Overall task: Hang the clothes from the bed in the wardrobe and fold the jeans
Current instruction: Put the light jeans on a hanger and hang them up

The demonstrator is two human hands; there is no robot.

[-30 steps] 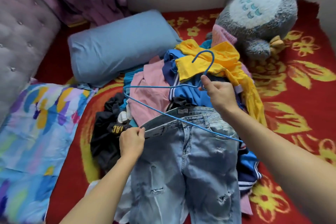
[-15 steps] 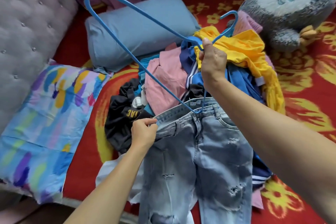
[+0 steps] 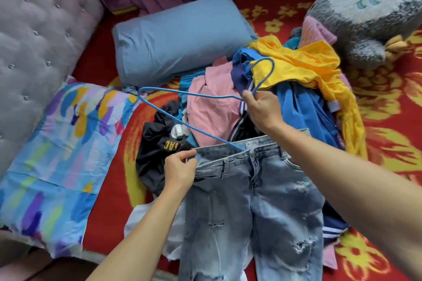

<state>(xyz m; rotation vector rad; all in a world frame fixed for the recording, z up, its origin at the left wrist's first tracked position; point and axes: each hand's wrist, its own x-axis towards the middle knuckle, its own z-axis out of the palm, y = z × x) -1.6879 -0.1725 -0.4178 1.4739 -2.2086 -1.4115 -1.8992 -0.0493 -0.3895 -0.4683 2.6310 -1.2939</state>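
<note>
Ripped light-blue jeans [image 3: 251, 207] lie on top of a pile of clothes on the bed. My left hand [image 3: 180, 169] pinches the left end of their waistband. My right hand [image 3: 262, 109] grips a thin blue hanger [image 3: 182, 123] at the base of its hook. One end of the hanger is tucked into the waistband opening; its other corner points left over the bed. Behind the jeans lie a pink garment [image 3: 212, 107], a blue garment [image 3: 301, 109], a yellow shirt [image 3: 303, 66] and a black shirt [image 3: 155, 143].
A blue pillow [image 3: 178, 39] lies behind the pile and a multicoloured pillow [image 3: 52, 150] at the left. A grey plush toy [image 3: 370, 9] sits at the back right. A padded grey headboard [image 3: 34, 29] runs along the left. The red flowered bedspread [image 3: 388, 102] covers the bed.
My right hand has brought the hanger down from its raised, tilted position; it now lies low with one end inside the jeans' waistband. My left hand kept its hold on the waistband.
</note>
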